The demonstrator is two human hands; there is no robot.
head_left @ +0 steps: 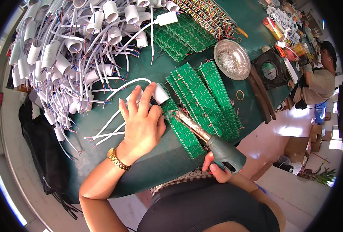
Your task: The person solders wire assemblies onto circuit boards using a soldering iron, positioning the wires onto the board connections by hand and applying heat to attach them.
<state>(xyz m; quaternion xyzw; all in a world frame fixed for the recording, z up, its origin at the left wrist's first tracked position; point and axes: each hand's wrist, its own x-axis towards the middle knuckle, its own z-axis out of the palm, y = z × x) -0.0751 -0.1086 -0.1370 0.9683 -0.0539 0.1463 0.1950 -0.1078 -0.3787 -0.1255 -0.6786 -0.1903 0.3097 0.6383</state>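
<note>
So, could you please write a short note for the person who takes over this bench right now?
Left hand: pressing a white lamp socket and its wires onto the green table.
Right hand: holding the soldering iron, tip at the end of a green circuit board strip.
Done: cannot tell.
Left: pile of wired sockets at upper left, more board strips to the right. Metal bowl beyond.

Bare forearms, gold wristwatch (118,159) on left wrist, dark sleeveless top (214,208), checkered waistband
</note>
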